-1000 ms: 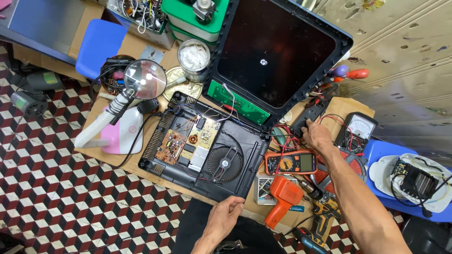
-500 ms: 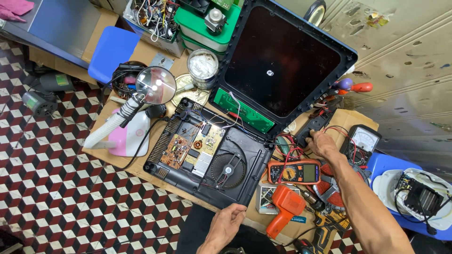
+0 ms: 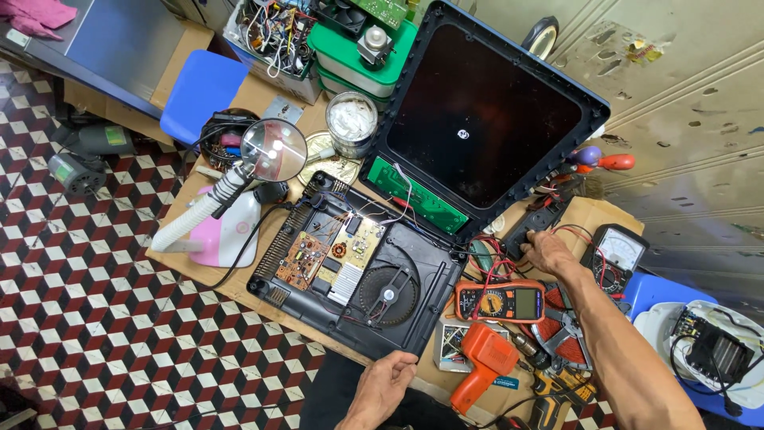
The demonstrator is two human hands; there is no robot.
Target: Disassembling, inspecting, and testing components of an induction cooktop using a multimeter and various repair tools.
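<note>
An opened black induction cooker base point(image 3: 414, 318) lies in the middle of the bench, showing its circuit board point(image 3: 326, 255) and fan point(image 3: 386, 293). Its glass top point(image 3: 477, 119) is tipped up behind, still joined by wires. My left hand point(image 3: 386, 384) rests at the base's near edge, its fingertips touching the rim and holding nothing. My right hand point(image 3: 545, 253) reaches to the near end of a black power strip point(image 3: 541, 223) among red and black leads. Its fingers are bent down, and what they grip is hidden.
An orange digital multimeter point(image 3: 500, 301) and an analog meter point(image 3: 619, 251) flank my right hand. A copper coil point(image 3: 567, 334), orange solder gun point(image 3: 481, 362), magnifier lamp point(image 3: 270, 151), white tub point(image 3: 352, 121) and green boxes point(image 3: 362, 56) crowd the bench. Checkered floor lies left.
The view has shifted a little, so the bench sits lower and to the right in frame. Both hands stay in nearly the same places by the cooker edge and the power strip.
</note>
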